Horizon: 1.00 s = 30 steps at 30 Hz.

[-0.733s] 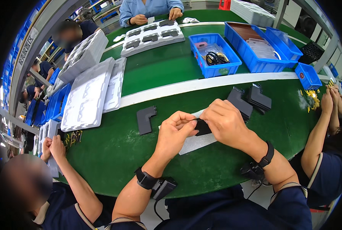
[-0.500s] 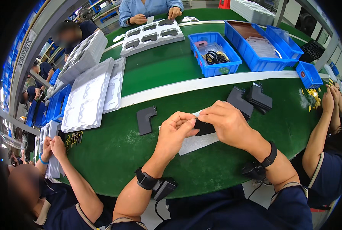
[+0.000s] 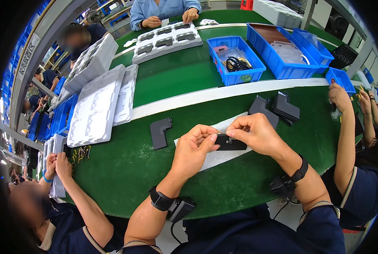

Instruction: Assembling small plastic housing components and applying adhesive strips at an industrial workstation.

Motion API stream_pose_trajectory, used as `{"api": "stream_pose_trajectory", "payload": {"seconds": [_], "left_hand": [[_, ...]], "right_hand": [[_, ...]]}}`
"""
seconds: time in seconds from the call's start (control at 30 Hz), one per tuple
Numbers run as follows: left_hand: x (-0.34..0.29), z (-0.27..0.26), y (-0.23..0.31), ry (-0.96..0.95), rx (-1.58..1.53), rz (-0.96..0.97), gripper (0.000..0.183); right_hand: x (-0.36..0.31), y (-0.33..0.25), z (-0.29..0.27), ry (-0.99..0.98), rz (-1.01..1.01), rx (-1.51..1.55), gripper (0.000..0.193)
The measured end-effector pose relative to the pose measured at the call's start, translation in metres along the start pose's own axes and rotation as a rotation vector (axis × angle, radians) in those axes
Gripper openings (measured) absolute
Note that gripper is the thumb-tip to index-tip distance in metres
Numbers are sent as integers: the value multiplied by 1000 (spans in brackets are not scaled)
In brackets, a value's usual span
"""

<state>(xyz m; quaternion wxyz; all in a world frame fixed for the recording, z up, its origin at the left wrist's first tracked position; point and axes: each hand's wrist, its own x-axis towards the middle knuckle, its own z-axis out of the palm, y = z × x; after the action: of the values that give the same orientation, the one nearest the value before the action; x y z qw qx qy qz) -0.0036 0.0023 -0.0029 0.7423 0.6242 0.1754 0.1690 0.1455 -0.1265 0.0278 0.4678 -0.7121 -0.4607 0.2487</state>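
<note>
A flat black part [image 3: 234,144], with a small light-coloured detail on its upper side, lies over a white foam sheet [image 3: 216,159] in front of me. My left hand [image 3: 196,148] is closed, thumb and index finger pinching the left end of the part. Bent over the upper edge of that part, my right hand [image 3: 254,134] is closed in a pinch; what sits between its fingertips is too small to make out. To the left rests an L-shaped black part [image 3: 159,134]. Beyond my right hand are more black L-shaped parts [image 3: 287,107], some stacked.
White moulded trays [image 3: 96,108] stand at the left. Blue bins [image 3: 235,78] line the far side, one holding black cable. A small blue bin [image 3: 340,80] has a co-worker's hand [image 3: 340,96] at it. Another person across fills a white tray [image 3: 167,42]. Yellow-black strips [image 3: 82,153] lie left.
My fingertips have come apart slightly and lower, with the right hand shifted right, uncovering more of the black part and sheet. A co-worker's hand at right has reached to the small blue bin.
</note>
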Motion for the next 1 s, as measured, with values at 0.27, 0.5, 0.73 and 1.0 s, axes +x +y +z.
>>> {"api": "stream_pose_trajectory", "payload": {"seconds": [0.27,0.5,0.73,1.0], "left_hand": [[0,3,2,42,-23,-22,18],[1,1,-1,8,95,-16,15],[1,-3,-4,75,43,-18,13],[0,2,0,131,91,26,12]], "right_hand": [[-3,1,11,118,-400,-261,5],[-2,5,20,208,-488,-282,4],[0,9,21,124,-40,-16,7],[-1,19,40,361,-571,-398,7]]}}
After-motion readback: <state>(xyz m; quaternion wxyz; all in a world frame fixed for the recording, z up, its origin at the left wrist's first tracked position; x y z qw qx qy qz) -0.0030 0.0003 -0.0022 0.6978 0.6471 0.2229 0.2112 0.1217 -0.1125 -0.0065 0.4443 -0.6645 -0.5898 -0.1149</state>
